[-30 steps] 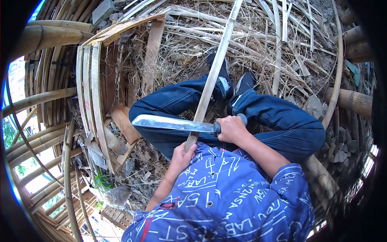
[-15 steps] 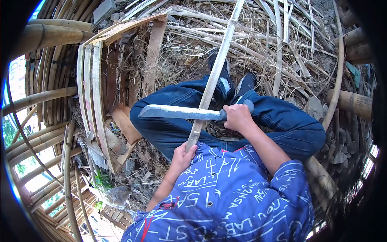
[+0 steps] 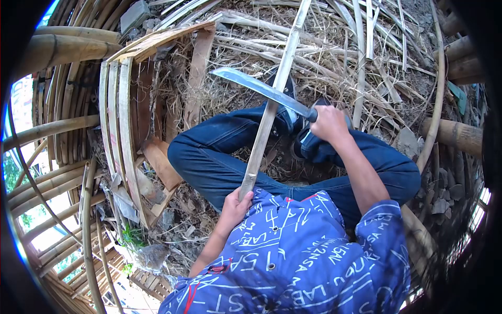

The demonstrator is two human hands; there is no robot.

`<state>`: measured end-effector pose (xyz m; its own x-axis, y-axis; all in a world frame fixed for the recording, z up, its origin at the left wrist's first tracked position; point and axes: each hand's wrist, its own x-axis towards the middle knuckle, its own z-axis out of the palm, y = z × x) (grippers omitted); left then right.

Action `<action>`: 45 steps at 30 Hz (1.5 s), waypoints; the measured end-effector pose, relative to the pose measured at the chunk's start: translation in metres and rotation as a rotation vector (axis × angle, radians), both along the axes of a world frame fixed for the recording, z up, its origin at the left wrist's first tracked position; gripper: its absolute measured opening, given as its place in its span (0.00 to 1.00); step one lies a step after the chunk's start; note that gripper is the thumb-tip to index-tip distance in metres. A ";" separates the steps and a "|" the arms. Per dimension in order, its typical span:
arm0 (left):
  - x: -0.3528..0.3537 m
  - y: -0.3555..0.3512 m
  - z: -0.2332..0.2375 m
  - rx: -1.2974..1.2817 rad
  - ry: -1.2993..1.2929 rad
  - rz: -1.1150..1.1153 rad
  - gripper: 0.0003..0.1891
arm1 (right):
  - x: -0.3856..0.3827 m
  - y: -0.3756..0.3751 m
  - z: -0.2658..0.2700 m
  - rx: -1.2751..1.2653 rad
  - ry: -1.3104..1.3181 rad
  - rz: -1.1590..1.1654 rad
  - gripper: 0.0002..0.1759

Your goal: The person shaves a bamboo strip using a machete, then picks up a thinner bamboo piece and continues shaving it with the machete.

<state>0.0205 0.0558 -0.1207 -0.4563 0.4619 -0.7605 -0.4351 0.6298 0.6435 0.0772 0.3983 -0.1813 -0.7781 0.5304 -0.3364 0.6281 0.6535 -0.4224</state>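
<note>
A long pale bamboo strip slopes from my lap up past my feet to the top of the head view. My left hand is closed round its near end, close against my shirt. In my right hand is the dark handle of a machete, fingers wrapped round it. The long blade points left and lies across the strip, roughly midway along it, near my shoe. My bent legs in dark jeans lie either side of the strip.
A wooden crate-like frame stands on the left, before stacked bamboo poles. Split strips and shavings cover the ground ahead. At the right are a thick bamboo pole and broken stones.
My right hand has pushed the machete forward along the strip, away from my body, and the blade is now more tilted. My left hand stays at the strip's near end.
</note>
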 end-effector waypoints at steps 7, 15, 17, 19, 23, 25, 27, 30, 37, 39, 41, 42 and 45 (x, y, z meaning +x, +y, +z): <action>-0.006 0.016 -0.001 0.012 -0.013 -0.004 0.09 | 0.023 -0.099 0.056 -0.329 0.036 0.171 0.13; 0.002 0.008 -0.009 0.039 0.023 0.001 0.10 | 0.019 -0.126 0.025 -0.305 -0.015 0.300 0.13; 0.002 0.008 -0.006 0.008 0.052 -0.028 0.10 | 0.017 -0.115 0.025 -0.263 -0.049 0.268 0.13; 0.006 0.004 -0.006 0.029 0.076 -0.036 0.10 | 0.011 -0.092 0.022 -0.182 -0.106 0.163 0.14; 0.006 0.003 -0.003 0.027 0.036 -0.026 0.09 | 0.011 -0.024 -0.016 0.027 -0.046 -0.018 0.13; 0.004 0.006 -0.001 0.025 0.043 -0.043 0.09 | 0.005 -0.006 -0.017 0.045 -0.063 0.065 0.12; 0.001 0.006 0.000 0.021 0.051 -0.058 0.09 | 0.001 0.000 -0.015 0.055 -0.083 0.085 0.13; -0.001 -0.006 -0.003 -0.007 -0.007 0.014 0.09 | -0.004 0.005 -0.018 0.076 -0.077 0.101 0.13; 0.000 -0.025 0.004 -0.047 0.020 0.006 0.10 | -0.021 0.040 -0.028 0.132 -0.111 0.100 0.14; 0.001 -0.037 -0.001 -0.037 0.035 -0.011 0.10 | -0.024 0.044 -0.025 0.121 -0.078 0.103 0.14; 0.003 -0.047 -0.005 -0.038 0.055 -0.026 0.10 | -0.023 0.059 -0.034 0.150 -0.065 0.036 0.14; 0.003 -0.048 -0.002 -0.055 0.050 -0.046 0.10 | -0.023 0.070 -0.037 0.158 -0.073 -0.003 0.14; 0.001 -0.056 -0.004 -0.056 0.028 -0.083 0.11 | -0.025 0.089 -0.050 0.189 -0.092 0.007 0.14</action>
<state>0.0212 -0.0002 -0.1248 -0.4398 0.4565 -0.7734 -0.3617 0.6982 0.6178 0.0526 0.4878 -0.2313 -0.7529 0.5852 -0.3011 0.6532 0.7203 -0.2333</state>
